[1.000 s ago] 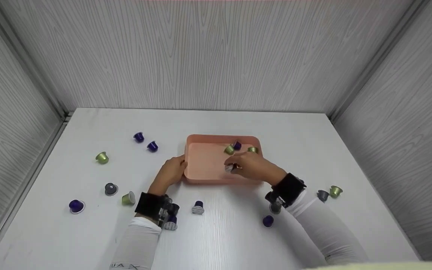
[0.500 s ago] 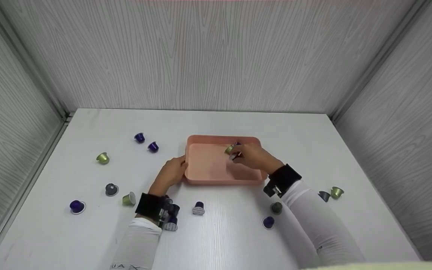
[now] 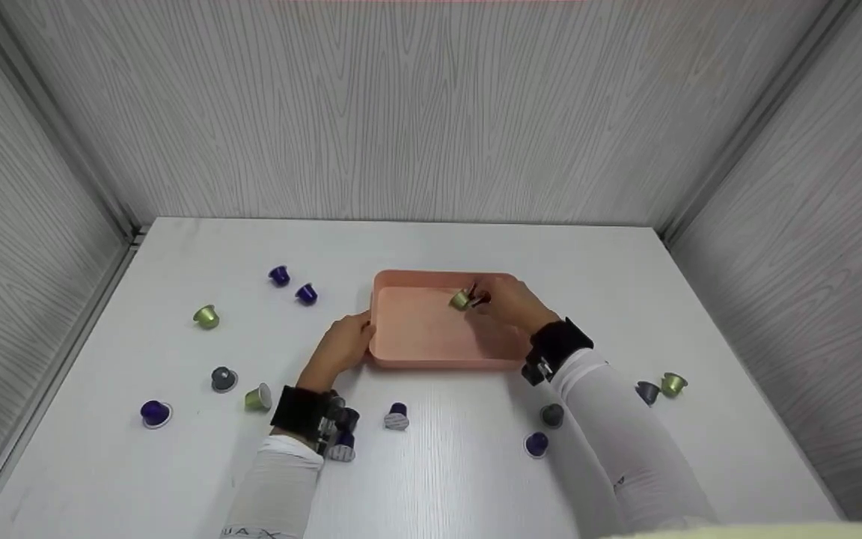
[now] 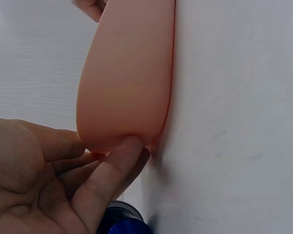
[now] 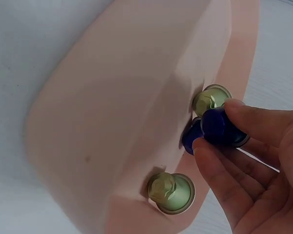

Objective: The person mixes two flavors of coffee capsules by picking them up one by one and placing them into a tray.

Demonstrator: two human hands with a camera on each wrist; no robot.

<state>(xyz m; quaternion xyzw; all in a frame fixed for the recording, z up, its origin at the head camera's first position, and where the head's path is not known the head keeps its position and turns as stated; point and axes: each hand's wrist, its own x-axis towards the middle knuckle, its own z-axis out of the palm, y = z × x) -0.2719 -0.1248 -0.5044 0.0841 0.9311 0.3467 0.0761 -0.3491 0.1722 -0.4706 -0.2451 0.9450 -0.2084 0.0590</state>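
My left hand (image 3: 341, 342) grips the left end of a shallow pink tray (image 3: 416, 329); in the left wrist view the thumb presses its wall with fingers bent behind. Over the tray's right half, my right hand (image 3: 512, 303) pinches a dark blue coffee capsule (image 5: 217, 127) between thumb and fingertips. Just behind it in the right wrist view, another blue capsule (image 5: 190, 139) lies in the tray beside a green capsule (image 5: 212, 100). A second green capsule (image 5: 173, 194) sits nearer the tray's end; the right hand hides it in the head view.
Blue capsules (image 3: 306, 293), a green capsule (image 3: 206, 317) and a grey capsule (image 3: 223, 379) lie scattered left of the tray. Several more are near the forearms, including a blue capsule (image 3: 536, 445) in front and a green capsule (image 3: 673, 385) at right. Wood-grain panels (image 3: 431, 112) enclose the table.
My right hand has moved the blue capsule away from me and slightly right, towards the capsules at the tray's back right. The left hand keeps its grip on the tray.
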